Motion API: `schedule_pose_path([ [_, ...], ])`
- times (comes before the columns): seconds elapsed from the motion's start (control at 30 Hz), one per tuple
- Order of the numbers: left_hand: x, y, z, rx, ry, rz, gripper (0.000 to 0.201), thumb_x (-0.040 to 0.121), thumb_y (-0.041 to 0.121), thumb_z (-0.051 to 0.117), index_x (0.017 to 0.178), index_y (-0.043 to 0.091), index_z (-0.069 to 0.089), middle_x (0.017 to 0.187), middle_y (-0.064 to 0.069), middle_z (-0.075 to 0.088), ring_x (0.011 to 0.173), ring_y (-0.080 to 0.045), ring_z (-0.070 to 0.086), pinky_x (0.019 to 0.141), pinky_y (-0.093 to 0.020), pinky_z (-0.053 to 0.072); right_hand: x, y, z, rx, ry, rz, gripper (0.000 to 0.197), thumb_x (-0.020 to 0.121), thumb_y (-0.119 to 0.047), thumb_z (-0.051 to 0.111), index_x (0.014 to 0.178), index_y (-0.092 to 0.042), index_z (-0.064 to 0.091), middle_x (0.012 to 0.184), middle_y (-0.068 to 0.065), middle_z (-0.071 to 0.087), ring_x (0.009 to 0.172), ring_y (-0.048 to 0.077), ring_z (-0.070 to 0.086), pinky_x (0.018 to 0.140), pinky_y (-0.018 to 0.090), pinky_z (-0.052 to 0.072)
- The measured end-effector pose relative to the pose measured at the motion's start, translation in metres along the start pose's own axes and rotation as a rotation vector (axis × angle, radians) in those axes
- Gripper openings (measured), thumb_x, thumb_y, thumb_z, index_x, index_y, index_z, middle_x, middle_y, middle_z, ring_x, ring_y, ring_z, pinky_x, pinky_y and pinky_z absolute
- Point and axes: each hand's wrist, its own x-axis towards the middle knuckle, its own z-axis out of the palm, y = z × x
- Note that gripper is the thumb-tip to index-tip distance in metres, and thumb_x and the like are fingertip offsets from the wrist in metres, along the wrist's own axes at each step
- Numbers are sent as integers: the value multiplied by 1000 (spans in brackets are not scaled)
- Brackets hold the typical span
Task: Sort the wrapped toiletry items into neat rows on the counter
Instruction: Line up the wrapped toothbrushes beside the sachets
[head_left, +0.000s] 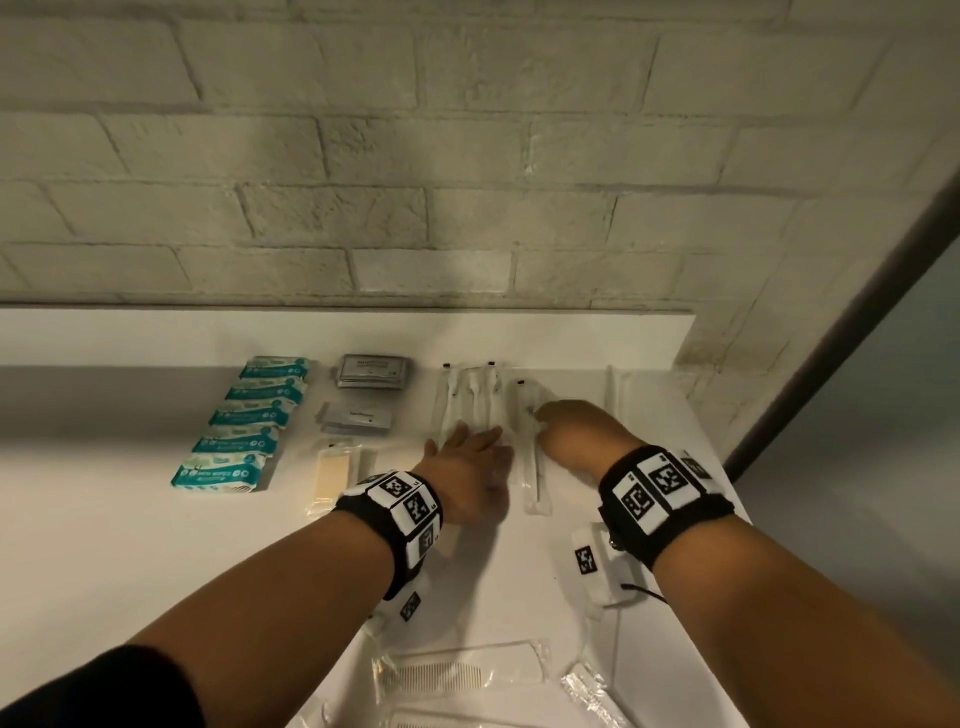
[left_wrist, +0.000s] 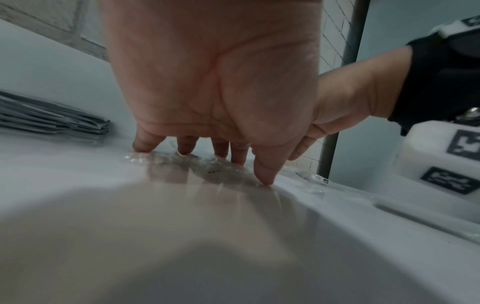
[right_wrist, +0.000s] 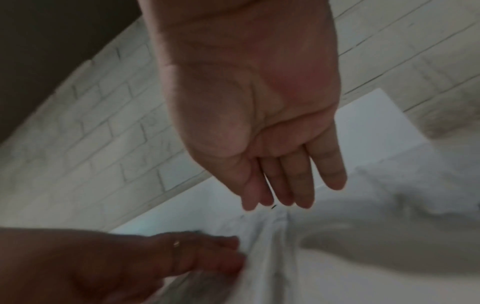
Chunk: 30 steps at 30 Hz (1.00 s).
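On the white counter (head_left: 130, 545) lie rows of wrapped items: several teal wipe packs (head_left: 244, 441), grey sachets (head_left: 371, 371), a cream bar (head_left: 332, 475) and clear-wrapped toothbrushes (head_left: 470, 400). My left hand (head_left: 467, 457) lies flat with straight fingers pressing on the toothbrush wrappers (left_wrist: 197, 162). My right hand (head_left: 571, 431) is just right of it, fingers straight and together, touching one wrapped toothbrush (head_left: 532, 457) set apart from the rest. In the right wrist view the right hand (right_wrist: 283, 197) hovers open over the wrapper (right_wrist: 275, 236).
A brick wall (head_left: 415, 182) backs the counter, whose right edge (head_left: 727, 483) runs beside a grey door frame (head_left: 841, 322). Wrapped combs (head_left: 467, 670) and another clear packet (head_left: 592, 693) lie near the front edge. One more long wrapped item (head_left: 615, 395) sits at far right.
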Motion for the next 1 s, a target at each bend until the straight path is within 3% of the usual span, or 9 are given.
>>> schedule_pose_path([
  [0.1,-2,3,-1,-16,12,5,71,91,36,44,152,29,10,162,6,-1,148,-32,-7,113,-64,4,3,-15,15,-104,-127,-42,39,96,-9,40,134,-4,51,136,16,54,118,31,56,99,35,44],
  [0.17,-2,4,-1,-29,34,1,76,91,35,46,153,27,3,162,5,0,148,-31,-5,115,-63,6,10,-20,20,-93,-128,-35,49,95,-6,38,144,-2,36,147,18,41,124,32,52,103,38,43],
  [0.33,2,7,0,-3,13,-19,81,91,44,50,153,30,-1,162,3,-3,148,-32,-6,115,-62,5,24,-18,21,102,-130,-14,72,96,-9,37,154,-25,-1,160,9,15,140,31,34,114,44,29],
  [0.4,4,7,2,48,13,-13,74,91,48,48,152,37,7,162,2,-2,148,-35,-6,114,-64,7,23,-8,13,198,-89,-76,69,96,-4,35,154,-27,6,160,7,17,142,27,31,116,38,27],
  [0.47,4,8,2,78,15,-5,68,91,49,46,149,40,14,162,1,-1,147,-37,-5,113,-65,9,21,12,-2,202,-7,-84,64,94,2,35,151,-24,26,158,1,25,143,22,30,116,30,25],
  [0.57,3,11,-1,39,7,-12,63,91,46,46,148,40,20,162,0,-1,147,-37,-5,112,-66,9,18,52,-21,93,107,45,58,90,1,39,136,-33,51,149,3,38,135,24,40,112,35,32],
  [0.73,4,11,3,52,45,-35,69,89,51,50,149,39,18,162,1,-5,148,-35,-7,113,-64,7,7,87,-17,-248,16,60,48,94,-12,43,136,-35,49,157,1,23,138,28,34,113,40,30],
  [0.87,10,13,4,46,73,-9,78,87,55,52,150,42,9,162,6,-10,148,-31,-12,113,-64,1,17,74,-9,-360,118,74,31,91,-26,51,120,-28,61,127,4,54,117,27,49,96,39,40],
  [1.0,14,20,5,96,28,28,78,86,62,48,149,45,6,161,7,-11,147,-32,-14,113,-65,-1,34,50,0,-77,109,130,53,80,-56,62,114,-14,65,113,6,66,104,26,62,81,32,47],
])
